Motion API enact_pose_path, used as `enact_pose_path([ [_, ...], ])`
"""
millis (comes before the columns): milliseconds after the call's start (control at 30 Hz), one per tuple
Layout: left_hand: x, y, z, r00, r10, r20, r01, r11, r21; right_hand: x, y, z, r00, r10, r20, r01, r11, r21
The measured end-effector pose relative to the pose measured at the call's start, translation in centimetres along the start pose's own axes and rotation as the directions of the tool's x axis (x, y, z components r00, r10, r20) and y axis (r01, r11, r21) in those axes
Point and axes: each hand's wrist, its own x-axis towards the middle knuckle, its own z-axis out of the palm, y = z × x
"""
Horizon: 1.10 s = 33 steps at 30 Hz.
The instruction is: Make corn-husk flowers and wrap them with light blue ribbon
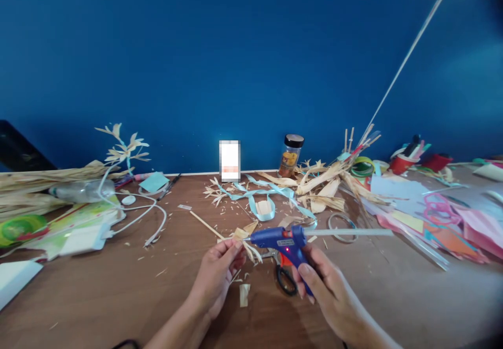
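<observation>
Looking down from the head view, you have your left hand (218,270) pinched, thumb against fingertips, on a pale dried husk piece (241,233) with thin strips hanging beneath it. Your right hand (324,281) is wrapped round the handle of a blue glue gun (283,238), its red light lit. The gun's nozzle points at the husk piece, right by your left fingertips; whether they touch you cannot tell. A long glue stick (349,232) juts from the back of the gun. A thin wooden stick (205,224) slants towards your left fingers; whether you grip it is unclear.

Below the gun, scissors (286,282) with a black and orange handle lie on the brown worktop (157,302). Beyond your hands, a light blue ribbon (265,216) lies in loops, with a black-lidded jar (290,156) standing behind it. Loose husks (324,181) are piled to the right of the ribbon, near a red cup (401,164) of pens. Far left, a clear bottle (84,191) lies on its side.
</observation>
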Motion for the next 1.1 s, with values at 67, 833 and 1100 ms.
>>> enact_pose_path([
  [67, 0.02, 0.01, 0.05, 1.000, -0.003, -0.005, 0.003, 1.000, 0.008, 0.00, 0.16, -0.06, 1.000, -0.010, -0.013, 0.009, 0.999, -0.035],
  [833, 0.53, -0.27, -0.23, 1.000, 0.011, 0.004, -0.010, 0.998, -0.058, -0.08, 0.19, -0.28, 1.000, -0.017, 0.001, 0.017, 0.995, -0.097],
  [1100, 0.50, -0.32, -0.16, 1.000, 0.001, -0.004, -0.002, 0.998, -0.057, -0.28, 0.59, -0.36, 1.000, -0.022, 0.000, 0.022, 0.995, -0.092],
])
